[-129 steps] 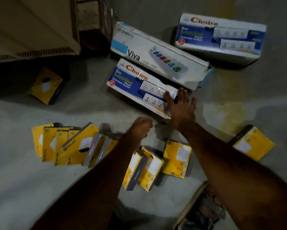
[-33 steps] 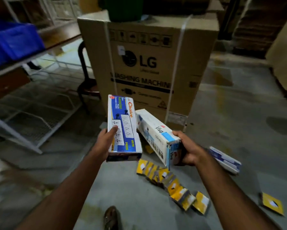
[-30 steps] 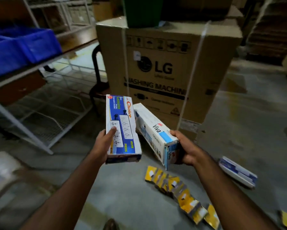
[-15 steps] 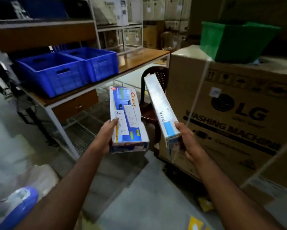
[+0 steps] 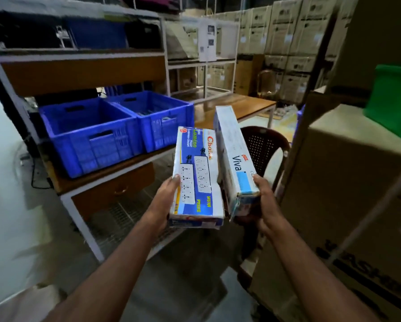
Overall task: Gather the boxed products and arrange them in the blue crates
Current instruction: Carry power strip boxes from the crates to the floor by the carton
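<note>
Two boxes gripped: left hand (image 5: 165, 201) "Choice" box (image 5: 196, 175), right hand (image 5: 265, 205) "Viva" box (image 5: 234, 154), perhaps extension boards.

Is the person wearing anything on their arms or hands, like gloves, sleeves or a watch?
Nothing shows: both forearms are bare up to the frame's edge, with no sleeves. The left hand and right hand have no gloves, and no watch, ring or band is visible.

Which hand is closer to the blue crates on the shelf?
Left. The left hand, gripping the Choice box, is on the blue crates' side. The right hand, holding the Viva box, is farther right.
</note>
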Demonstrator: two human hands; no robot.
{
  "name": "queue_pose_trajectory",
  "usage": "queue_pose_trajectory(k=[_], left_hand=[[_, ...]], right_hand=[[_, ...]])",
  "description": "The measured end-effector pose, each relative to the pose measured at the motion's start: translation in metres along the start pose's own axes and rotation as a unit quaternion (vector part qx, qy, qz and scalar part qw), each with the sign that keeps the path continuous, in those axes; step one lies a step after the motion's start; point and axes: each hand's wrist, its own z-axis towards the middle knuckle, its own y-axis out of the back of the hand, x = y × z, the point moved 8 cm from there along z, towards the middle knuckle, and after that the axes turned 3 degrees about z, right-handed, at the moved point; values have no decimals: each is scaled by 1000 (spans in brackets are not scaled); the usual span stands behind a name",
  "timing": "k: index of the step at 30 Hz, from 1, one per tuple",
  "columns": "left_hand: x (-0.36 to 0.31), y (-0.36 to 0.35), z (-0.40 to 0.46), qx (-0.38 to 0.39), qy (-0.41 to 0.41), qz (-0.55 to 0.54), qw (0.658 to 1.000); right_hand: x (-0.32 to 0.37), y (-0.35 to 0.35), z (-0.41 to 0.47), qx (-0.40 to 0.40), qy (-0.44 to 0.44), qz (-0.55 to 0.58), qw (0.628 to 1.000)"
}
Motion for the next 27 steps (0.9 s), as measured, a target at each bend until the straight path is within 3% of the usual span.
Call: queue_pose_trajectory(k=[3, 8, 14, 20, 27], left_hand=[[-38, 19, 59, -32, -18, 11, 999], [-106, 52, 133, -64, -45, -61, 995], [-131, 50, 214, -51, -35, -93, 994], [-179, 132, 324, -123, -85, -69, 986], [-238, 207, 438, -172, -48, -31, 983]], right_hand=[[24, -36, 66, 52, 1, 4, 999], [58, -98, 152, 88, 13, 2, 996], [77, -165, 231, 111, 48, -72, 990], [95, -249, 333, 162, 82, -132, 974], [119, -349, 447, 163, 69, -197, 964]])
